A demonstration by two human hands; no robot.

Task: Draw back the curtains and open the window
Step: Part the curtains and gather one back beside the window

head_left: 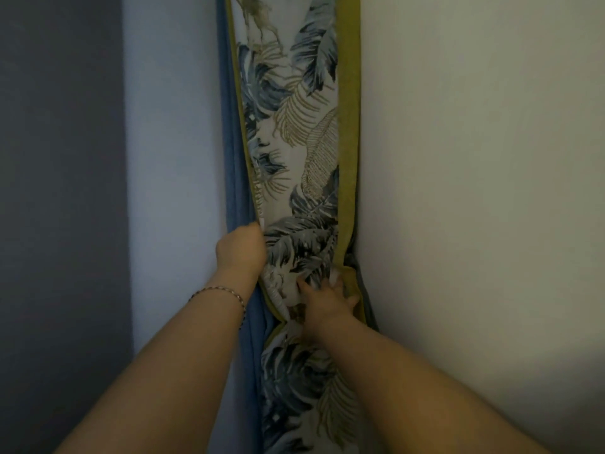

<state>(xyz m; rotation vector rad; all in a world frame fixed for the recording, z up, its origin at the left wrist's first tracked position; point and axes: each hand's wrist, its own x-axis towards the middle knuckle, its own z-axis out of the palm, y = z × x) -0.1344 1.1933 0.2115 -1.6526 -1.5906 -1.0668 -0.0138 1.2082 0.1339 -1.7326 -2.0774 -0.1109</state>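
- Your left hand (241, 249) curls its fingers around the edge of the gathered leaf-print curtain with yellow-green border (304, 142).
- Your right hand (327, 304) pinches its bunched folds with the fingers.

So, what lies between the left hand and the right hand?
The bunched leaf-print curtain fills that gap: the left hand grips its left edge, the right hand its lower folds. The head view shows this.
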